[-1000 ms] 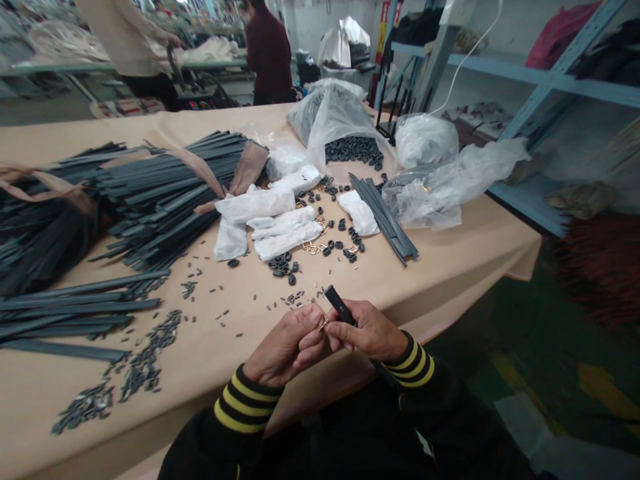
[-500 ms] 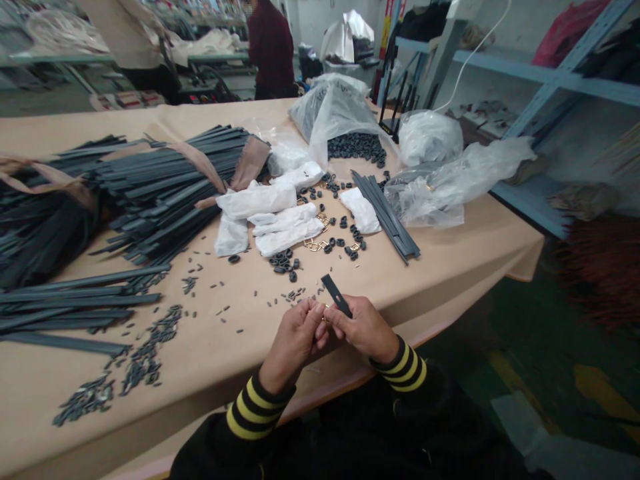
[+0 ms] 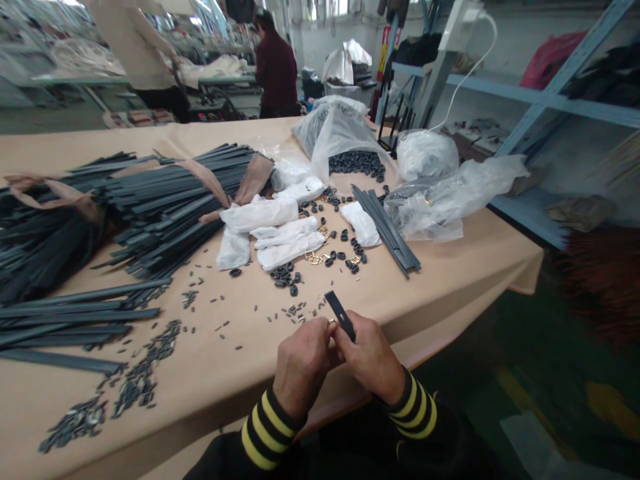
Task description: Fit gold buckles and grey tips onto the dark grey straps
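Observation:
Over the near table edge, my right hand [image 3: 369, 348] is closed on a dark strap [image 3: 340, 315], a flat strip with a small slot through it, its end pointing up and left. My left hand [image 3: 303, 363] presses against the right one, fingers curled in a pinch. A glint of a small gold metal buckle [image 3: 331, 321] shows between the fingertips; most of it is hidden. Just beyond the hands lie small dark cut pieces [image 3: 295, 310]. Farther back are black strap loops [image 3: 283, 275] and gold metal buckles [image 3: 314, 258].
Bundles of dark strips [image 3: 170, 200] fill the left side, with a heap of cut pieces [image 3: 75, 421] in front. White wrapped packets [image 3: 290, 243], loose strips [image 3: 387, 230] and a plastic bag of loops [image 3: 330, 127] lie behind. Two people stand beyond the table; blue shelving [image 3: 545, 100] is at right.
My left hand has turned so its back faces up, hiding more of the gold buckle. The right hand still holds the strap. The view has tilted slightly upward.

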Action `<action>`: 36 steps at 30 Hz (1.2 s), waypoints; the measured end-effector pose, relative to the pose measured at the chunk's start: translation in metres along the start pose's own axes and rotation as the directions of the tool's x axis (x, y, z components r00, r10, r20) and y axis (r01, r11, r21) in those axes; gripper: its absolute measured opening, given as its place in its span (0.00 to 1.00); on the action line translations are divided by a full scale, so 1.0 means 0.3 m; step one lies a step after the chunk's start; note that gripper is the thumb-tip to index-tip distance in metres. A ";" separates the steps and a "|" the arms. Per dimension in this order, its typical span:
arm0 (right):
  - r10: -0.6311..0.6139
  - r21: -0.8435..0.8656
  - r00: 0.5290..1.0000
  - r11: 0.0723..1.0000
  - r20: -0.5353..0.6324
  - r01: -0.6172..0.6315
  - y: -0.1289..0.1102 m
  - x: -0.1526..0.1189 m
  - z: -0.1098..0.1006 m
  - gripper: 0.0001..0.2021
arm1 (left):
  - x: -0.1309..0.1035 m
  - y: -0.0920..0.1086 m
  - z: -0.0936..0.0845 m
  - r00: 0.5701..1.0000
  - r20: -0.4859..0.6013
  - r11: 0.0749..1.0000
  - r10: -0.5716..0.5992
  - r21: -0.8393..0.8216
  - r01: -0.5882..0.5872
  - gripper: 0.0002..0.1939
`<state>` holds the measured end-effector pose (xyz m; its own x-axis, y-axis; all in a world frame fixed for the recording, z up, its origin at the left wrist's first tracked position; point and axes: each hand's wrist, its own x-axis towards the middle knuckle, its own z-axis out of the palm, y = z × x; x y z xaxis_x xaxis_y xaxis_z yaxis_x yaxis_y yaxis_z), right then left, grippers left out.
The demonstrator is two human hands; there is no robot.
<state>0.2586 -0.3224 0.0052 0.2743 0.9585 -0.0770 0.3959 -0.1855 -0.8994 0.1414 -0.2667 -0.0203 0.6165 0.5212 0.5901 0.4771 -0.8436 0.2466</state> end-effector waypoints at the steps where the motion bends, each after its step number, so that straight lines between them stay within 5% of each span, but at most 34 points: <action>1: 0.016 -0.001 1.000 1.000 0.015 -0.016 -0.004 -0.003 -0.003 0.10 | 0.001 0.004 -0.005 0.999 0.022 0.998 -0.033 -0.056 0.035 0.10; 4: 0.011 0.041 0.999 0.999 0.050 -0.013 -0.005 -0.006 -0.010 0.10 | 0.010 0.013 -0.024 0.927 0.203 0.845 -0.316 -0.384 0.372 0.09; 6: -0.047 0.073 0.996 0.996 0.071 0.042 0.003 -0.004 -0.015 0.09 | 0.019 0.012 -0.039 0.775 0.446 0.475 -0.447 -0.616 0.628 0.10; 9: -0.147 0.174 0.974 0.978 0.173 0.116 0.022 0.006 -0.029 0.09 | 0.032 0.001 -0.059 0.593 0.739 -0.160 -0.319 -0.659 0.735 0.13; 11: -0.193 0.284 0.945 0.952 0.264 0.116 0.040 0.016 -0.037 0.11 | 0.035 -0.009 -0.067 0.534 0.828 -0.371 -0.173 -0.557 0.743 0.14; 14: -0.219 0.391 0.915 0.918 0.340 0.074 0.072 0.030 -0.038 0.11 | 0.037 -0.013 -0.069 0.503 0.860 -0.379 -0.081 -0.493 0.783 0.16; 16: -0.185 0.419 0.923 0.908 0.337 0.029 0.089 0.033 -0.029 0.12 | 0.038 -0.005 -0.066 0.553 0.800 -0.175 -0.232 -0.594 0.786 0.15; 18: -0.120 0.454 0.942 0.890 0.313 -0.038 0.096 0.031 -0.016 0.13 | 0.037 0.006 -0.063 0.646 0.630 0.172 -0.432 -0.645 0.745 0.12; 20: -0.067 0.469 0.961 0.881 0.267 -0.069 0.092 0.024 -0.007 0.13 | 0.030 0.017 -0.061 0.723 0.469 0.450 -0.507 -0.571 0.686 0.09; 26: -0.075 0.214 0.983 0.976 0.167 0.038 0.072 0.013 -0.001 0.14 | -0.011 0.023 -0.034 0.826 0.341 0.723 -0.449 -0.405 0.560 0.06; 29: -0.097 0.169 0.985 0.983 0.144 0.072 0.069 0.011 -0.004 0.13 | -0.002 0.018 -0.024 0.789 0.379 0.610 -0.484 -0.500 0.615 0.06; 31: -0.140 0.163 0.983 0.979 0.117 0.120 0.062 0.009 -0.014 0.12 | 0.017 0.011 -0.029 0.692 0.545 0.308 -0.473 -0.633 0.710 0.09; 34: -0.194 0.195 0.970 0.967 0.148 0.164 0.049 0.012 -0.038 0.11 | 0.037 -0.001 -0.041 0.551 0.792 -0.260 -0.262 -0.608 0.750 0.15; 36: -0.215 0.240 0.952 0.957 0.219 0.161 0.050 0.017 -0.052 0.13 | 0.038 -0.006 -0.044 0.505 0.851 -0.443 -0.145 -0.512 0.736 0.16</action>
<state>0.2795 -0.3237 -0.0020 -0.0161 0.9995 0.0257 0.2129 0.0285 -0.9767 0.1393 -0.2610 -0.0040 0.7750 0.4958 -0.3919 -0.0784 0.6907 0.7189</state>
